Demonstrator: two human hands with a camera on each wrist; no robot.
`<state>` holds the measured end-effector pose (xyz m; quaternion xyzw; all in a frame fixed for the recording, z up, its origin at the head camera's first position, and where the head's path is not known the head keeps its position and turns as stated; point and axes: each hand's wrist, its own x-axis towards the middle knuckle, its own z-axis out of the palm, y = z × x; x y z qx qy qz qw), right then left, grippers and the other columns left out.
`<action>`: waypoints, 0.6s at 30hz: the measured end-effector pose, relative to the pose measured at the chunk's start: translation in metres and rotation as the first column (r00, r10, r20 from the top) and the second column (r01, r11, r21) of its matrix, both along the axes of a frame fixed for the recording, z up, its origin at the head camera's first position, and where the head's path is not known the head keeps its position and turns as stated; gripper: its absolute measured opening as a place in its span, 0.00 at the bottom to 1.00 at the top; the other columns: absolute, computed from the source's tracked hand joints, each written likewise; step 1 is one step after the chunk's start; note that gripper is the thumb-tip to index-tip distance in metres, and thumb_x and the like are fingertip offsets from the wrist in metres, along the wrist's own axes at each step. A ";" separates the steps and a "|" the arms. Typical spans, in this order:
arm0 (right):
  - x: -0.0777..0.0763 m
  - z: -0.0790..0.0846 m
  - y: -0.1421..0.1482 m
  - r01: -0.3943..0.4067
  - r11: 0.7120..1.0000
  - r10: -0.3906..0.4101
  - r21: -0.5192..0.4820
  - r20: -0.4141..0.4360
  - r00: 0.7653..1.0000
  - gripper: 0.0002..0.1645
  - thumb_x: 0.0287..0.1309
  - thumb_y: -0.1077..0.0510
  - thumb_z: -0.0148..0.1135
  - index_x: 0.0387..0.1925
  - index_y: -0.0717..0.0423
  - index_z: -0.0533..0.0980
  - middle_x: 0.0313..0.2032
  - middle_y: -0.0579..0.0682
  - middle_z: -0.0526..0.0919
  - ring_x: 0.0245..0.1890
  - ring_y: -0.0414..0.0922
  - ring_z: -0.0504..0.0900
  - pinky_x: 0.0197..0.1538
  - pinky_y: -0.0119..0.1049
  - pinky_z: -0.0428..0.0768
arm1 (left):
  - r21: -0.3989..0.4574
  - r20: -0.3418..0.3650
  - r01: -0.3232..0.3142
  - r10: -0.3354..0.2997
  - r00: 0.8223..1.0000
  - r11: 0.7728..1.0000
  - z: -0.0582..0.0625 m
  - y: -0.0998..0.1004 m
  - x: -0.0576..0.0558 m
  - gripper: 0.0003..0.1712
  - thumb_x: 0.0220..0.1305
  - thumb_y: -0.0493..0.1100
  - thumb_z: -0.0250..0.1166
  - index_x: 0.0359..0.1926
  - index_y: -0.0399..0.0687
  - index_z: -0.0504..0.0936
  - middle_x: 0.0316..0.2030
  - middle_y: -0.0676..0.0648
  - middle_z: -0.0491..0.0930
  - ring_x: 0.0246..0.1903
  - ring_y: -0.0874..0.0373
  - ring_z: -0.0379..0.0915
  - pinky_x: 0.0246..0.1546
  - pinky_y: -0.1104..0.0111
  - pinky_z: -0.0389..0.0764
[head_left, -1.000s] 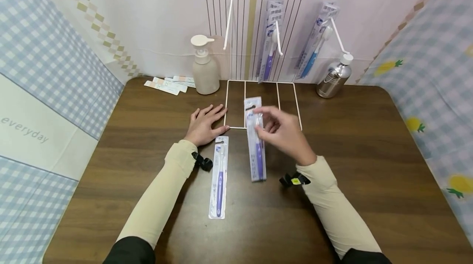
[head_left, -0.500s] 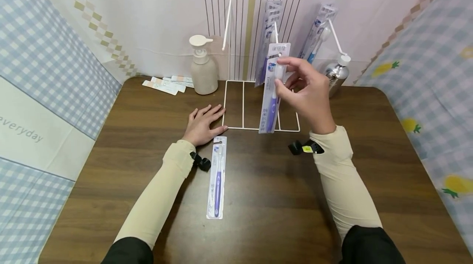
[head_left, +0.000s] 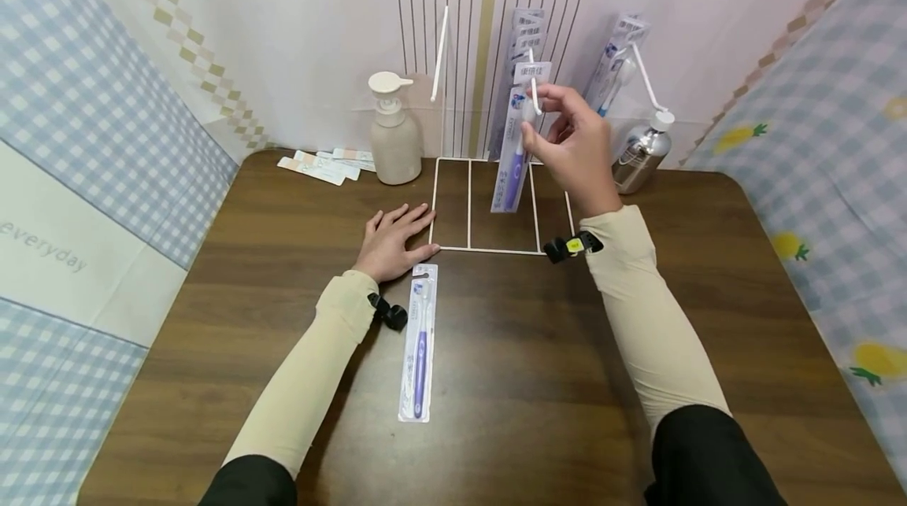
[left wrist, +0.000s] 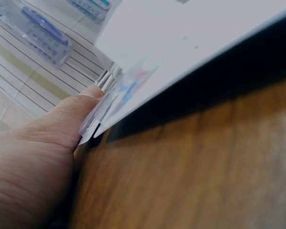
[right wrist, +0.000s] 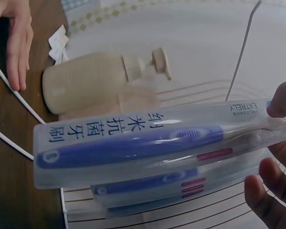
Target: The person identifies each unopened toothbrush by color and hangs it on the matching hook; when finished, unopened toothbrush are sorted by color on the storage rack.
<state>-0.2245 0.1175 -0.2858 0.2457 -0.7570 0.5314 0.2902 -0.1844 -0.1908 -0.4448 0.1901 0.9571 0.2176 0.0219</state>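
My right hand point(head_left: 572, 145) pinches a packaged purple toothbrush point(head_left: 510, 179) near its upper part, between thumb and fingers. This pack is at the middle white hook point(head_left: 535, 103), whose front end shows before the pack, below its header card. In the right wrist view, the held toothbrush pack point(right wrist: 133, 145) is large, with other packs behind it. My left hand point(head_left: 393, 245) rests on the table, fingers spread, at the rack's left side. Just by its thumb lies another packaged purple toothbrush point(head_left: 420, 349); the left wrist view shows the thumb point(left wrist: 62, 117) close to that pack's edge.
The white wire rack base point(head_left: 489, 251) lies on the wooden table. More toothbrush packs point(head_left: 527, 30) hang on the middle hook, and blue ones point(head_left: 615, 57) at the right hook. A pump bottle point(head_left: 395, 144), paper strips point(head_left: 319, 166) and a silver bottle point(head_left: 641, 153) stand or lie behind.
My right hand has lifted the toothbrush pack from the table, up and away to the middle hook. The hook's end now shows in front of the pack. My left hand has stayed still.
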 end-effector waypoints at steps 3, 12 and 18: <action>-0.012 0.001 -0.001 0.016 1.000 -0.016 -0.009 0.005 1.000 0.22 0.56 0.73 0.73 0.54 0.70 0.82 0.43 0.67 0.88 0.19 0.34 0.68 0.26 0.24 0.68 | -0.001 0.008 -0.001 0.001 1.000 1.000 0.000 0.001 0.000 0.42 0.73 0.66 0.64 0.82 0.61 0.65 0.81 0.55 0.58 0.81 0.48 0.47 0.77 0.42 0.37; -0.024 0.006 -0.001 0.030 0.999 -0.030 0.011 0.077 0.997 0.23 0.58 0.68 0.73 0.57 0.61 0.83 0.43 0.64 0.89 0.21 0.37 0.68 0.27 0.27 0.67 | 0.003 0.013 -0.012 0.012 1.000 1.000 0.000 0.001 0.000 0.42 0.73 0.66 0.63 0.82 0.62 0.65 0.81 0.56 0.58 0.81 0.49 0.46 0.77 0.43 0.36; -0.021 0.009 0.003 0.042 0.997 -0.049 0.065 0.109 0.993 0.24 0.60 0.62 0.74 0.59 0.57 0.82 0.49 0.55 0.88 0.27 0.41 0.73 0.31 0.31 0.73 | 0.002 0.020 -0.009 0.009 1.000 1.000 0.003 0.002 0.001 0.42 0.73 0.65 0.64 0.82 0.62 0.65 0.81 0.56 0.58 0.81 0.49 0.46 0.77 0.43 0.36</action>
